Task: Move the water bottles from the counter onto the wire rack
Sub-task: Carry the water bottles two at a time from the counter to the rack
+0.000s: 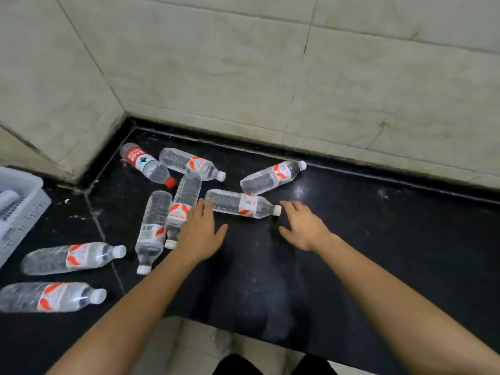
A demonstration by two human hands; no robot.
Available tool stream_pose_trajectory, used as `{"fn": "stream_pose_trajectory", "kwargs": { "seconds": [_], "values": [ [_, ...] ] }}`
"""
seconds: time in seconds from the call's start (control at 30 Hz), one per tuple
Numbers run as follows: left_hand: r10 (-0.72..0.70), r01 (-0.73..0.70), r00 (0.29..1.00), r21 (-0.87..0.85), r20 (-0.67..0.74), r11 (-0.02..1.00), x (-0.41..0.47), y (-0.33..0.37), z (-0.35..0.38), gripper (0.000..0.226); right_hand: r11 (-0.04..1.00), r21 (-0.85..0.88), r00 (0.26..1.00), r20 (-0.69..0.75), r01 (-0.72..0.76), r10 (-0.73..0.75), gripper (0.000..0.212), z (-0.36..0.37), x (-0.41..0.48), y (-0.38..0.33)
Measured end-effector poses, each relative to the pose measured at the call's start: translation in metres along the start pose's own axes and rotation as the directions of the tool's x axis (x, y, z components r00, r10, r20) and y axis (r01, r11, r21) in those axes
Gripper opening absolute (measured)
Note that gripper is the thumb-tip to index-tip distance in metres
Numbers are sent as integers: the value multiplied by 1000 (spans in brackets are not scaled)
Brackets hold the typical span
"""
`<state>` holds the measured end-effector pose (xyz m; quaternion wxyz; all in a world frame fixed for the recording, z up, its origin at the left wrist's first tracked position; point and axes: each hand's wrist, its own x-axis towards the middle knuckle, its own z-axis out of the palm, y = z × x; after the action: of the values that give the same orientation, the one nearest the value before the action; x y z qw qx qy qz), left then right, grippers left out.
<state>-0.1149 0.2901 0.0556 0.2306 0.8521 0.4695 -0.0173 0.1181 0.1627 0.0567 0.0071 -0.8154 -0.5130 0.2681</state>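
Eight bottles are counted lying on the counter [351,239]; no rack is in view. Left hand [200,234] and right hand [303,226] are spread open, holding nothing, flanking the nearest bottle [240,204]. Nothing is judged moved yet.

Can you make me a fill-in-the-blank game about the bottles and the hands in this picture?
1. Only one bottle has a cap that is ____.
2. All the bottles are lying on their sides on the ____ counter.
3. The left hand and the right hand are both ____, gripping nothing.
4. The white basket sits at the ____ edge of the picture.

Missing words: red; black; open; left
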Motion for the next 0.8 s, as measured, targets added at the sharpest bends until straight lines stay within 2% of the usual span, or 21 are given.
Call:
{"fn": "stream_pose_trajectory", "kwargs": {
  "seconds": [0.07, 0.13, 0.17, 0.23, 0.3, 0.37, 0.47, 0.53, 0.63, 0.73, 0.8],
  "values": [
    [64, -64, 998, -12, 5, 998, 23, -4, 3, 77, 990, 119, 997, 13, -74, 73, 80, 11, 13, 1],
    [125, -125, 992, -22, -7, 992, 45, -11, 9, 71, 942, 309, 991, 18, -129, 130, 85, 26, 29, -1],
    [145, -145, 989, -27, -5, 989, 55, -14, 12, 69, 895, 422, 988, 22, -147, 152, 87, 34, 37, -2],
    [180, -180, 984, -47, -10, 982, 78, -14, 18, 67, 851, 508, 990, 13, -130, 143, 89, 52, 53, -1],
    [192, -193, 981, -66, -24, 979, 101, -6, 21, 69, 903, 419, 994, -3, -95, 106, 83, 68, 65, 3],
    [195, -197, 980, -66, -43, 978, 123, 10, 23, 73, 961, 273, 995, -75, -50, 73, 67, 77, 70, 7],
    [242, -242, 970, -53, -19, 969, 153, 48, 31, 77, 987, 162, 995, -93, -7, 23, 55, 83, 57, 14],
    [283, -282, 959, -42, 21, 959, 173, 72, 42, 77, 985, 171, 995, -89, -18, 34, 54, 89, 36, 23],
    [295, -297, 953, 25, 69, 954, 186, 97, 68, 73, 959, 255, 984, -96, -121, 150, 52, 97, -4, 47],
    [233, -240, 971, 175, 60, 955, 177, 109, 92, 73, 925, 305, 959, -101, -225, 266, 52, 106, -43, 78],
    [167, -173, 985, 163, 49, 971, 170, 111, 97, 76, 886, 389, 949, -80, -253, 306, 52, 110, -64, 95]
  ]
}}
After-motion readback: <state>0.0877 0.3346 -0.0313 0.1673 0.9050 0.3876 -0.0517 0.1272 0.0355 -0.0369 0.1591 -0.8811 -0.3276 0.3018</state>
